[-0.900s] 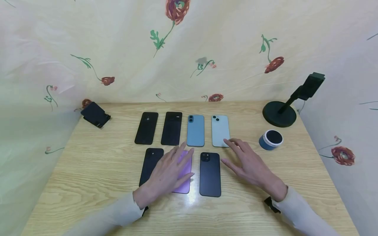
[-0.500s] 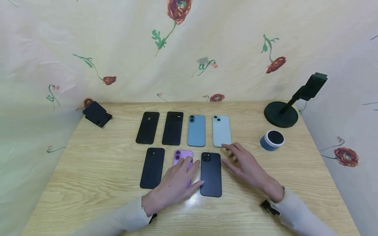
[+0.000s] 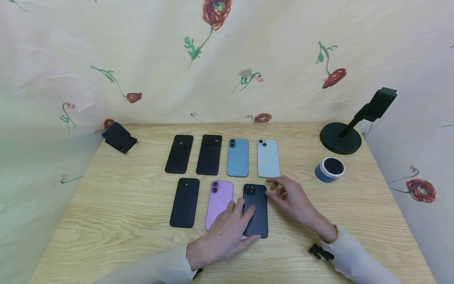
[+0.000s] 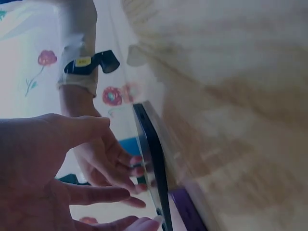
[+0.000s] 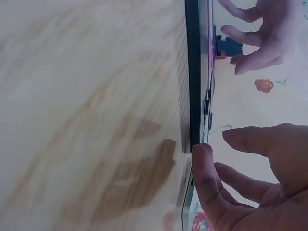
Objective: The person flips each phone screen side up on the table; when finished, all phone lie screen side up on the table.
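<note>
A dark smartphone (image 3: pixel 260 215) lies back up in the front row, its camera bump at the top left. My left hand (image 3: pixel 228 232) hovers over its left side with fingers spread and slightly bent. The left wrist view shows that hand's fingers beside the same dark phone (image 4: pixel 155 159), seen edge-on. At the phone's upper right corner is my right hand (image 3: pixel 292 199), fingers loosely bent. One of its fingertips (image 5: pixel 202 154) is right at the phone's end in the right wrist view. A purple smartphone (image 3: pixel 219 201) lies partly behind my left hand.
Another black phone (image 3: pixel 185 203) lies at the front row's left. Behind are two black phones (image 3: pixel 179 154), a blue phone (image 3: pixel 238 157) and a pale blue phone (image 3: pixel 268 157). A round-based stand (image 3: pixel 340 138), a blue-and-white jar (image 3: pixel 329 169) and a small black stand (image 3: pixel 119 137) stand toward the sides.
My left hand has moved right and toward me, from over the purple phone to over the dark phone. My right hand has drawn slightly toward me, its fingers more bent. The phones stay put.
</note>
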The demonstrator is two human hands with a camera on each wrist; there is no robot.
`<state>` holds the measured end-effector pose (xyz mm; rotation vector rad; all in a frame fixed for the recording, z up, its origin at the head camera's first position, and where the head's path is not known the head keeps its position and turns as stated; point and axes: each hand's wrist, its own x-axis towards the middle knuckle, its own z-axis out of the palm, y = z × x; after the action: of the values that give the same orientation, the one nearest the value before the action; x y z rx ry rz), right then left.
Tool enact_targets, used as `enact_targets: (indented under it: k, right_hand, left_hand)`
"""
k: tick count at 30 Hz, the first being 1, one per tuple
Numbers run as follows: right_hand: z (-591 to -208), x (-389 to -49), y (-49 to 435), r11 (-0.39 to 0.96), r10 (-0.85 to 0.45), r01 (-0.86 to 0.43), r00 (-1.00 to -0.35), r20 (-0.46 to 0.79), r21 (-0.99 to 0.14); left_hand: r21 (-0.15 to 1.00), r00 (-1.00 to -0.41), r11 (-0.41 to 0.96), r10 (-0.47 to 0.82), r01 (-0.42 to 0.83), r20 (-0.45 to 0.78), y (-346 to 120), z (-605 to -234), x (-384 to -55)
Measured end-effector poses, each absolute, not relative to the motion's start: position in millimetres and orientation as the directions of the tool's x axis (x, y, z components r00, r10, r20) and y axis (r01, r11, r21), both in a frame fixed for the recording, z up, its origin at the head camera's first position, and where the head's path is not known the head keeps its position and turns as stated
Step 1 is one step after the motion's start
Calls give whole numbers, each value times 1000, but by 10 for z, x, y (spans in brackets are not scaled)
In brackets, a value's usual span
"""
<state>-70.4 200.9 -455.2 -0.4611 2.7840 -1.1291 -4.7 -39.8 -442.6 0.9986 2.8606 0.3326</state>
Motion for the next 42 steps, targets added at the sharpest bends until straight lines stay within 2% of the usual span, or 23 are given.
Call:
enact_targets:
  k: [10,15,25,42]
  right_hand:
    - [-4560,-720,1978,660,-281,-144,-958,-65,-738]
    - [-4546,-730,1963,669,-272,-100,-955,-118,-736]
    - [-4573,-768,1946,641,-270,-32,-945,-186,-767]
    - [-4583,-771,1918,630,-276,-6,-936,-217,-776]
  left_hand:
    - [122,-752,753,656,646,-65,-219,-4441,-11]
    - [77,-762,769,639,634,-106,-124,-4434,-10]
    - [68,-793,814,577,576,-193,7,-4439,13]
    - [-6,-814,827,552,562,-178,100,-4459,-16]
